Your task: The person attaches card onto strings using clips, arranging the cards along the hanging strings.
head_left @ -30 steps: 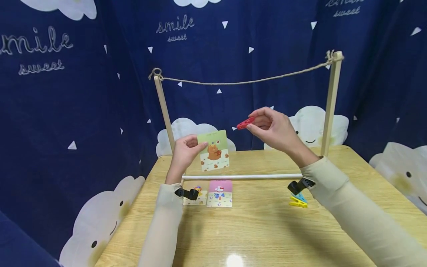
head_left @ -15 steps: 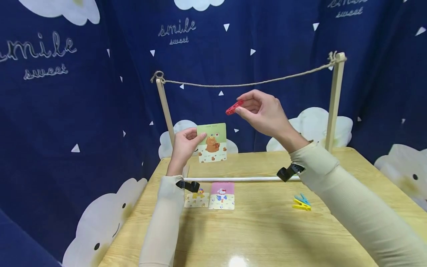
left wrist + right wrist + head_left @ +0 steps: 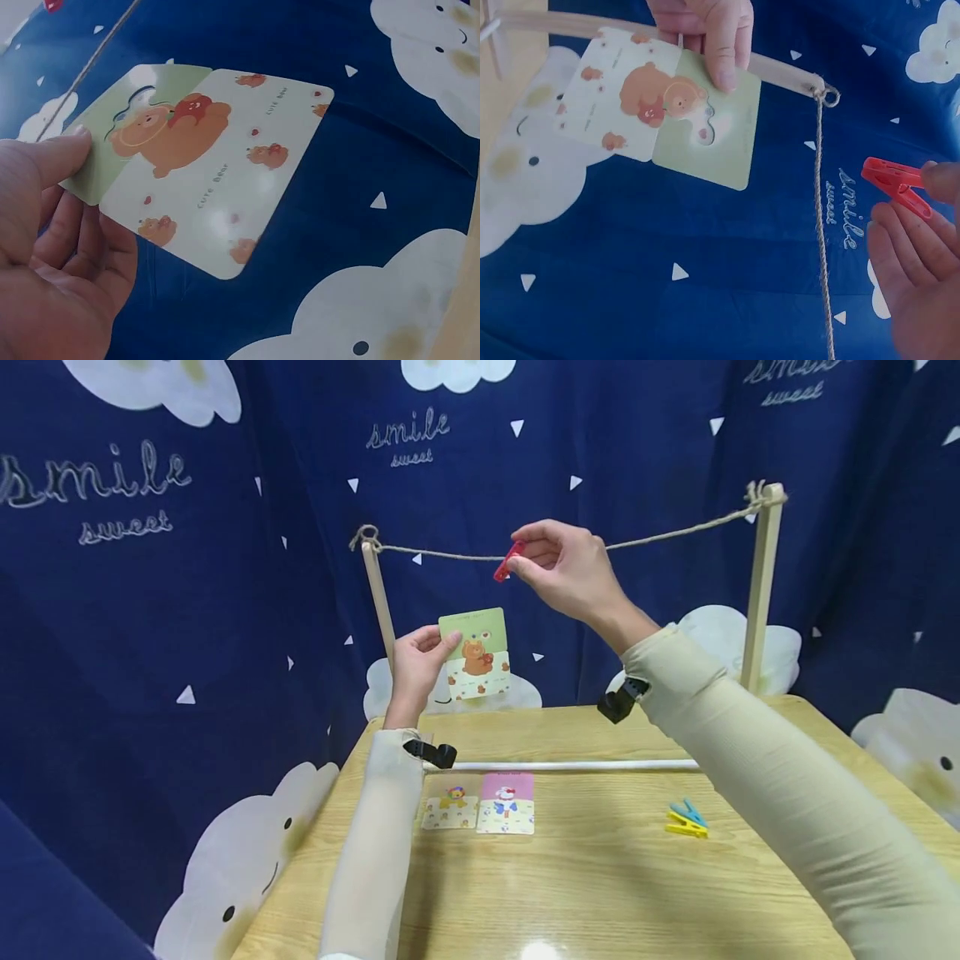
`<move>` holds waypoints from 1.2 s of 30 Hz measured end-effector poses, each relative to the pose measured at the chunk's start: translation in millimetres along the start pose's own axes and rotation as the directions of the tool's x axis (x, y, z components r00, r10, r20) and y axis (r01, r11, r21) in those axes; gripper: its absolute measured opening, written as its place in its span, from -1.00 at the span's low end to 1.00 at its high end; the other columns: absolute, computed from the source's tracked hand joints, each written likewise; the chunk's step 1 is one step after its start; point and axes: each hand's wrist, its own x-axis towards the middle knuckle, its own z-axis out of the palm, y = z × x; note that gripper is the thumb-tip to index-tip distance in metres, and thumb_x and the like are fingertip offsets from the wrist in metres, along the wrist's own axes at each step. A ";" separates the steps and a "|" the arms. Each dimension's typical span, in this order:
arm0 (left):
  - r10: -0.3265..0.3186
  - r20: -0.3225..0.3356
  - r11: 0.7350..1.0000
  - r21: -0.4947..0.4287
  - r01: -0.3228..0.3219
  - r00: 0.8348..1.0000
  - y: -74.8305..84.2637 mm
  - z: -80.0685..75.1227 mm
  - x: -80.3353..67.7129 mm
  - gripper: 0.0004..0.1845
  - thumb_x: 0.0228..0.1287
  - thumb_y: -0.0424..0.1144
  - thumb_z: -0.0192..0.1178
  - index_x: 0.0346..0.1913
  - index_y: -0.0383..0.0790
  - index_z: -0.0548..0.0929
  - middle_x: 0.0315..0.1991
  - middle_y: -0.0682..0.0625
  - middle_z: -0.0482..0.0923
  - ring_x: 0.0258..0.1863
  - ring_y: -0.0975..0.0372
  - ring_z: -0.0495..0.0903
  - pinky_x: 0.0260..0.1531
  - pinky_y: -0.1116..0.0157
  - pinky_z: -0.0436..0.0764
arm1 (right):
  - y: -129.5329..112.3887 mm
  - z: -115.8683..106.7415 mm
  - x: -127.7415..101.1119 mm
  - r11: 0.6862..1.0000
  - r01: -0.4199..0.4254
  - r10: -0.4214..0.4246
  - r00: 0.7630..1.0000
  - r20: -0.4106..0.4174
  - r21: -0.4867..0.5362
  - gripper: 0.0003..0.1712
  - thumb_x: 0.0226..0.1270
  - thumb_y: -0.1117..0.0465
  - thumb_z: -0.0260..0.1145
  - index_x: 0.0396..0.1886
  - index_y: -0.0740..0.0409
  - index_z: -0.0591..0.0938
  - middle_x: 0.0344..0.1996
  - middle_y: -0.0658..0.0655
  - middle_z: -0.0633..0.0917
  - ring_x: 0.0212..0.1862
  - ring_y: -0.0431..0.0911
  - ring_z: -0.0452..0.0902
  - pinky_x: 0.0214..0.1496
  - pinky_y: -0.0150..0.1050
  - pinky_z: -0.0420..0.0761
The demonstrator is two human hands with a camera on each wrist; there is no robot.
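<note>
A dark navy fabric backdrop printed with small white triangles hangs behind and to both sides, closing in the space like three walls. White smiling cloud shapes run along its lower part, more clouds sit at the top edge, and the words "smile sweet" in thin white script repeat across it. In front stands a light wood-grain table whose far edge meets the cloth. A bright spot of overhead light glares off the glossy tabletop near its front edge.
</note>
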 end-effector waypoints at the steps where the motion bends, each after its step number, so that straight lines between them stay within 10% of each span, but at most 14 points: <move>1: 0.003 -0.007 1.000 -0.005 -0.003 1.000 0.9 -0.2 2.6 -0.68 0.27 -0.11 0.50 -0.07 -0.28 0.80 -0.25 0.00 0.78 -0.23 0.28 0.68 -0.21 0.37 0.60 | -1.0 1.2 4.2 1.000 -0.006 0.006 1.000 -0.001 -0.006 -0.58 0.41 0.09 0.44 0.18 0.13 0.67 -0.09 0.04 0.81 -0.10 -0.18 0.75 0.07 -0.28 0.68; 36: -0.018 -0.085 0.996 -0.091 0.010 0.996 9.1 -8.3 50.9 -0.63 0.43 -0.09 0.36 0.05 -0.34 0.75 -0.26 0.02 0.71 -0.34 0.29 0.61 -0.31 0.39 0.55 | 0.8 59.4 81.4 0.985 -0.105 0.108 0.994 0.016 -0.139 -0.72 0.50 0.14 0.35 0.10 0.13 0.69 -0.05 0.09 0.77 -0.09 -0.15 0.66 0.02 -0.31 0.66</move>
